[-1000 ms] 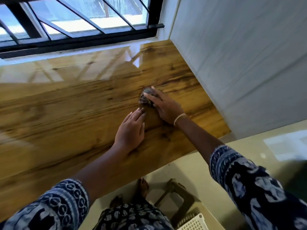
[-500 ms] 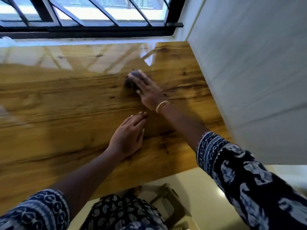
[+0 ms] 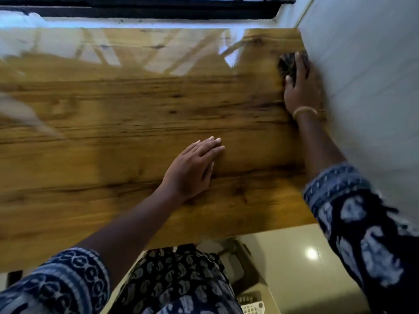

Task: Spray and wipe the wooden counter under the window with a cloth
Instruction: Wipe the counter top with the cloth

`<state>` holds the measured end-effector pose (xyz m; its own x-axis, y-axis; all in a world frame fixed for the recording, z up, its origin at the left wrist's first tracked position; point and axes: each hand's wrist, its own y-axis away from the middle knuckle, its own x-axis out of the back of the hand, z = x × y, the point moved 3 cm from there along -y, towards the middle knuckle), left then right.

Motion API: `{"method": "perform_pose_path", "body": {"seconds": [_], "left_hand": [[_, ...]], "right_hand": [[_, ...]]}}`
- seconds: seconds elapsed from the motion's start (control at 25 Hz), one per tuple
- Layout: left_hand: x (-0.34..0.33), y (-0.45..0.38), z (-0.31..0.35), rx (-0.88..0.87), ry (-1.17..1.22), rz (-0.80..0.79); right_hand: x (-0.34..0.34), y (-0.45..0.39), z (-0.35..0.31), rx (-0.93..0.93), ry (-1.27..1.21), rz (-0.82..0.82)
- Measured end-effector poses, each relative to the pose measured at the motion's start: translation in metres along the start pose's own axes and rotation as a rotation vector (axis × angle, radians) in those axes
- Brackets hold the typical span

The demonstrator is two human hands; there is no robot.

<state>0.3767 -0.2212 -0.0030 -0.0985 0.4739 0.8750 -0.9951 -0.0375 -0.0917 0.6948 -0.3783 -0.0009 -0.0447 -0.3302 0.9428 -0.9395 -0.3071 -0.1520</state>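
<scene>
Head view: your right hand (image 3: 299, 87) presses the dark cloth (image 3: 286, 64) flat under its fingers (image 3: 298, 62), in the upper right of the frame, in the table's (image 3: 113, 114) far corner just beside the white wall (image 3: 362, 87). The unwiped wood lies to the left. Your left hand (image 3: 192, 171) rests flat with fingers released, lower centre, well apart from the cloth.

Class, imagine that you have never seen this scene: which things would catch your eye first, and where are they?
First, the glossy brown wooden counter, filling the middle and mirroring the black-framed window at the top. Next, the right hand, pressing a dark crumpled cloth into the far right corner against the pale wall. The left hand lies flat near the centre.
</scene>
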Motion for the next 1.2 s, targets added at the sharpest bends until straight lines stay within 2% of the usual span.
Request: {"method": "perform_pose_path", "body": {"seconds": [0.12, 0.28, 0.36, 0.48, 0.52, 0.56, 0.6, 0.68, 0.8, 0.88, 0.96, 1.04, 1.08, 1.2], "left_hand": [[0.0, 0.001, 0.0, 0.007, -0.004, 0.004], [-0.001, 0.001, 0.003, 0.001, -0.016, 0.015], [0.001, 0.002, 0.003, -0.002, -0.019, 0.037], [0.002, 0.018, 0.003, 0.024, 0.005, 0.049], [0.003, 0.028, 0.0, 0.034, 0.029, 0.047], [0.006, 0.044, -0.006, 0.031, 0.043, 0.041], [0.011, 0.061, -0.013, 0.02, 0.048, 0.033], [0.026, 0.106, -0.036, 0.006, 0.049, 0.027], [0.051, 0.185, -0.07, 0.071, 0.015, 0.058], [0.065, 0.24, -0.09, 0.116, -0.035, 0.101], [0.078, 0.288, -0.111, 0.159, -0.08, 0.123], [0.09, 0.326, -0.13, 0.211, -0.11, 0.134], [0.095, 0.34, -0.138, 0.235, -0.119, 0.137], [0.102, 0.376, -0.151, 0.284, -0.157, 0.119]], "right_hand": [[0.023, 0.089, 0.039, 0.063, -0.037, 0.054], [0.052, 0.195, 0.063, -0.063, -0.03, 0.127], [0.047, 0.216, 0.052, -0.246, 0.004, 0.208], [0.028, 0.223, 0.01, -0.727, -0.042, 0.313], [0.021, 0.224, -0.012, -0.831, -0.066, 0.306], [0.015, 0.227, -0.039, -0.841, -0.08, 0.279], [0.008, 0.227, -0.068, -0.736, -0.074, 0.25], [-0.007, 0.229, -0.14, -0.334, -0.065, 0.163], [-0.035, 0.256, -0.254, 0.235, -0.093, -0.059], [-0.048, 0.299, -0.319, 0.533, -0.058, -0.196], [-0.051, 0.338, -0.353, 0.744, -0.054, -0.27], [-0.048, 0.346, -0.341, 0.805, -0.068, -0.265], [-0.043, 0.341, -0.322, 0.745, -0.078, -0.222], [-0.022, 0.32, -0.22, 0.333, -0.061, -0.038]]}}
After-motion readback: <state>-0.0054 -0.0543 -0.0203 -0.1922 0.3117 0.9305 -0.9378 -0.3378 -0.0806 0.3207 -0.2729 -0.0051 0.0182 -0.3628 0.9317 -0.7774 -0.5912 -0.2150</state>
